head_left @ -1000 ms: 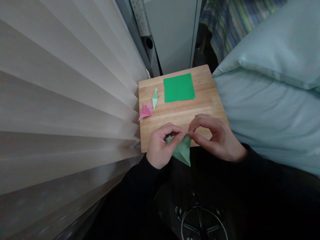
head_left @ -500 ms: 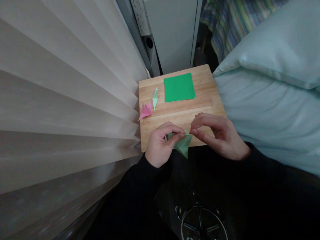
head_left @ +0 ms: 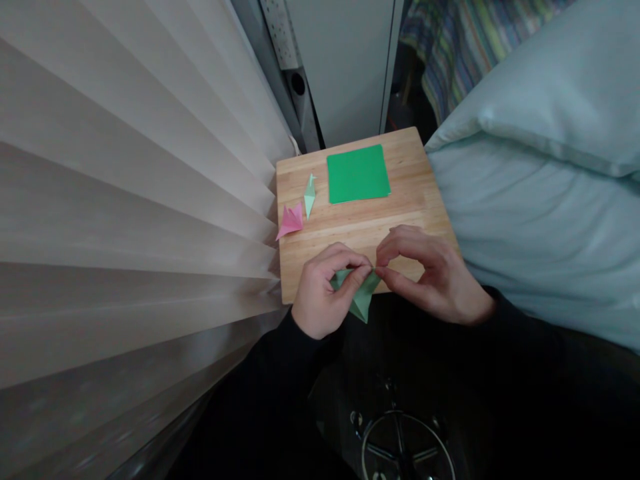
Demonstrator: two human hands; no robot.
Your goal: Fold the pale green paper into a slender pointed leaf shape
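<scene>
A partly folded sheet of green origami paper (head_left: 364,301) is held over the near edge of the small wooden table, one point hanging downward. My left hand (head_left: 327,287) pinches its upper edge between thumb and forefinger. From the other side, my right hand (head_left: 433,272) has thumb and forefinger closed at the paper's upper right corner, close beside the left fingertips. Folds under the left fingers are hidden. Farther back on the table lie a pink folded paper figure (head_left: 291,221) and a pale green paper crane (head_left: 310,196).
A stack of bright green square paper (head_left: 358,175) lies at the back of the wooden table (head_left: 410,160). A pleated curtain (head_left: 150,200) borders the left side, and a bed with pale blue bedding (head_left: 540,200) the right. A wheeled chair base (head_left: 400,440) stands below.
The green paper has tilted, its hanging point shifting slightly left and down. My right hand has moved a little left, bringing its fingertips closer to my left hand.
</scene>
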